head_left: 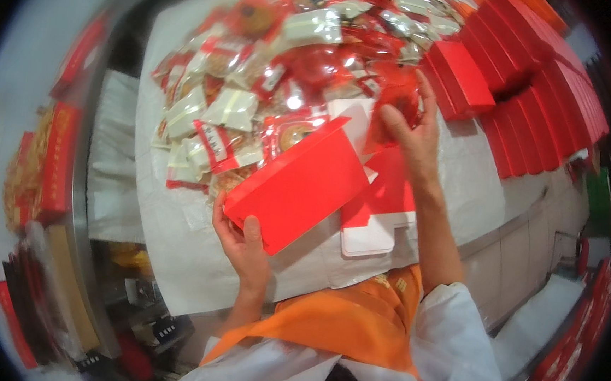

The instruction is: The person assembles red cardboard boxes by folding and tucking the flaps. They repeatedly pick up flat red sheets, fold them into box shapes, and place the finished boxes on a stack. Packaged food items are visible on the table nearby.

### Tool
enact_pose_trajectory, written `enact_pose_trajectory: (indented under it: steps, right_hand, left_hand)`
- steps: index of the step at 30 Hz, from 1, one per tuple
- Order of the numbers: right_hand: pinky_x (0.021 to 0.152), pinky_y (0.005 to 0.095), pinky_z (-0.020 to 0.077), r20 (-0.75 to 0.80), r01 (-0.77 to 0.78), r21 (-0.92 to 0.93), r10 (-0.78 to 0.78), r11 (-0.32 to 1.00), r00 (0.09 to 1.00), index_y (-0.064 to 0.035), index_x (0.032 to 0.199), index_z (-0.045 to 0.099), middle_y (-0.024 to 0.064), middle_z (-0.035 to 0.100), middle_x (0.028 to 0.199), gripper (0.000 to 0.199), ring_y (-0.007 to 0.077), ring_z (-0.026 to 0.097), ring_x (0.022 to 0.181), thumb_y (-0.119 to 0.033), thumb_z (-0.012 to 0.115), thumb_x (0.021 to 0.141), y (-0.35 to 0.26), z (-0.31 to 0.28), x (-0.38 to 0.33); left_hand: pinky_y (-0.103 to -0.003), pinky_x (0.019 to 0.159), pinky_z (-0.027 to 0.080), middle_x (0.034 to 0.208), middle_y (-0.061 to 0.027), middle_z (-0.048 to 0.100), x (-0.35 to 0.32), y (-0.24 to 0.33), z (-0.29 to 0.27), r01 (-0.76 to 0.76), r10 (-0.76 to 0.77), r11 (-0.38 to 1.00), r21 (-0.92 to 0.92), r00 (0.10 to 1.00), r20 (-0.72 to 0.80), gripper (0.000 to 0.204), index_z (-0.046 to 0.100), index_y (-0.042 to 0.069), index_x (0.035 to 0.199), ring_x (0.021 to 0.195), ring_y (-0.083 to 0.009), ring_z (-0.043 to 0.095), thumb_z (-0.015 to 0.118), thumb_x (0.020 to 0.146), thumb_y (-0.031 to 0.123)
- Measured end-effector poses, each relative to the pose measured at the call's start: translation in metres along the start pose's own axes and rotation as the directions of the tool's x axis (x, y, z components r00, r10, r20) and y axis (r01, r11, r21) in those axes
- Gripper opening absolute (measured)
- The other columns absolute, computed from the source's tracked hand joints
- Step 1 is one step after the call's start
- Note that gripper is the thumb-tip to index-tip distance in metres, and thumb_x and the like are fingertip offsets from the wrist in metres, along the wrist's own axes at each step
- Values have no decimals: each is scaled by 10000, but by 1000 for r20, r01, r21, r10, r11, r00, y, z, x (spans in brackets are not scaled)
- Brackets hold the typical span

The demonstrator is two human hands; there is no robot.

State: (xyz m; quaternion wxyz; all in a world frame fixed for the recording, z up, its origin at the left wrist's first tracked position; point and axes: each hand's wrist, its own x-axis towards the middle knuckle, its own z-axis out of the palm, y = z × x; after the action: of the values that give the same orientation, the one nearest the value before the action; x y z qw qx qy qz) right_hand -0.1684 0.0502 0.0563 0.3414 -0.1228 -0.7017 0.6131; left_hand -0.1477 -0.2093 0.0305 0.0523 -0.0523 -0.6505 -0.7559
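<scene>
My left hand (243, 248) grips the near left end of a red cardboard box (298, 190), thumb on its near side and fingers around the end. The box is tilted above the table, its inside hidden from view. Between the thumb and fingers of my right hand (417, 131) is a red-wrapped packet (389, 115), partly blurred. Beneath the box and my right forearm lie flat red-and-white box blanks (390, 193). Beyond the box spreads a pile of individually wrapped pastries (230, 107), some in red wrappers and others in pale ones.
Several red boxes (532, 86) stand in rows at the far right. A pale sheet (174, 241) covers the table. Off the table's left side are red cartons (60, 156) and a brown board (72, 287). Stacked red items (571, 343) sit at the lower right.
</scene>
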Motion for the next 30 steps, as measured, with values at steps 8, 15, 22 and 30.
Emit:
enact_pose_trajectory:
  steps: [8,15,22,30]
  right_hand:
    - [818,281,449,-53,-178,359,211,916,976,6,1249,376,127,486,1121,553,174,524,969,-144,631,782,0,-15,-18]
    - [758,244,469,-52,-240,555,321,797,946,11,1163,437,99,536,1032,386,133,540,896,-53,583,812,12,-26,-21]
    - [697,240,472,-117,-211,482,301,851,946,1,1099,459,80,539,990,310,119,538,856,-50,577,817,13,-20,-34]
    - [720,210,438,193,-319,74,300,945,934,-10,1018,511,49,540,959,179,75,527,809,-73,536,852,-1,-33,-47]
  left_hand:
    - [-328,951,337,1273,-127,347,-16,-10,19,-69,69,998,-10,997,22,537,219,24,1318,1141,-203,385,488,888,201]
    - [-322,928,354,1243,-119,381,-16,-11,16,19,-16,997,-76,999,39,531,228,29,1318,1109,-191,412,484,893,217]
    - [-311,904,362,1216,-128,401,-20,-19,27,23,-15,995,-100,996,85,565,204,30,1323,1082,-183,420,496,892,250]
    - [-312,896,374,1216,-114,406,-14,-29,24,81,-72,981,-175,996,59,539,238,43,1316,1072,-178,430,498,894,257]
